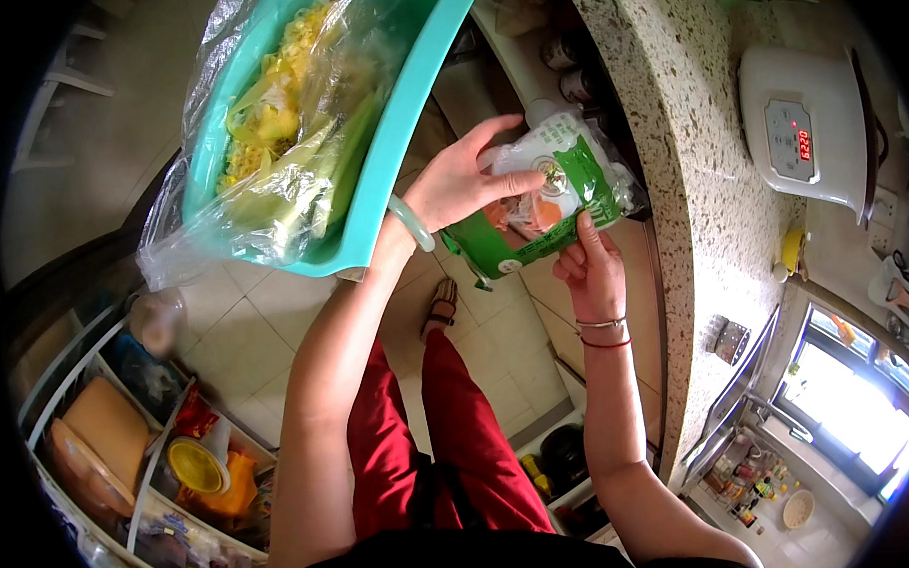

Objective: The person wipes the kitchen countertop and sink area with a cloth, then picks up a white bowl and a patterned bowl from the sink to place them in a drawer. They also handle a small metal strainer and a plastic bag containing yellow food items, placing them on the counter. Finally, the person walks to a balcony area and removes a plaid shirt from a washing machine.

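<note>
Both my hands are on a green and white plastic food package [562, 195] with a see-through patch, held over an open drawer beside the counter. My left hand [461, 179], with a pale jade bangle at its wrist, grips the package from the left, thumb lying across its front; some of its fingers are hidden behind it. At the lower right edge, my right hand [594, 264] pinches the package between thumb and curled fingers. The orange and white contents inside cannot be made out clearly. Jars [573, 85] stand in the drawer behind the package.
A teal bin [372, 202], lined with clear plastic and holding corn husks and yellow scraps, stands left of my left forearm. The speckled counter [661, 177] runs along the right, bearing a white cooker [805, 132]. At lower left is a storage rack [132, 496].
</note>
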`<state>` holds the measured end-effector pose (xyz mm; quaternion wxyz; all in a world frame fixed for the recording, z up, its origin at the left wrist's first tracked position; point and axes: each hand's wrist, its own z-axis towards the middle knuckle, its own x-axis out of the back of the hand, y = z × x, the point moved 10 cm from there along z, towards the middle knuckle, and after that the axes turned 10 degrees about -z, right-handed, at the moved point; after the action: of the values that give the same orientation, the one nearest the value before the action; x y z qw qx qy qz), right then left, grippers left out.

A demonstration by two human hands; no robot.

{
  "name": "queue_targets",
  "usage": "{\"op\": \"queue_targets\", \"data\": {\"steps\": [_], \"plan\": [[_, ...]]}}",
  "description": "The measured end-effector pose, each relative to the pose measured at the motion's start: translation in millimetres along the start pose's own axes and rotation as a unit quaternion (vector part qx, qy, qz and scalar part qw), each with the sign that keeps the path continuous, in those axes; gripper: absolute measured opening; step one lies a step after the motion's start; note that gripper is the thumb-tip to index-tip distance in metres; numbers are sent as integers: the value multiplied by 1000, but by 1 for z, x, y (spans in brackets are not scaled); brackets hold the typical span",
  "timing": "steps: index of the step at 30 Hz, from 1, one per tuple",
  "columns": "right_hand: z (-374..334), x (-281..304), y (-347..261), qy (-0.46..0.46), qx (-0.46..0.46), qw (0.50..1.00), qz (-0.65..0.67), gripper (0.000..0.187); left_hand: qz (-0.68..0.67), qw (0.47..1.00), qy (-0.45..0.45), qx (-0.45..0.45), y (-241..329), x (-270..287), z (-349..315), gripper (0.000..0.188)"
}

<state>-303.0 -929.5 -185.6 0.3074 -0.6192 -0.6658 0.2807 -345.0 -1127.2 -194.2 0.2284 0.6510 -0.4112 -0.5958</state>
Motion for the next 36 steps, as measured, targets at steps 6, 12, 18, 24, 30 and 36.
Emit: {"op": "queue_targets", "data": {"steps": [6,12,18,24,30,36], "plan": [[12,-8,2,-29,81,982,-169,43,35,998,44,-9,-2,14,8,50],[4,-27,35,-102,25,965,-239,34,10,999,37,-31,19,8,15,49],[41,-33,18,-53,31,998,-31,17,207,953,156,-156,49,25,8,50],[92,-54,1,-37,41,998,29,18,79,962,228,-131,21,54,16,49],[110,-72,-1,-39,11,997,68,16,50,959,253,-114,7,61,38,45],[123,-59,36,-44,-26,997,51,15,59,969,230,-65,-14,73,36,42]]}}
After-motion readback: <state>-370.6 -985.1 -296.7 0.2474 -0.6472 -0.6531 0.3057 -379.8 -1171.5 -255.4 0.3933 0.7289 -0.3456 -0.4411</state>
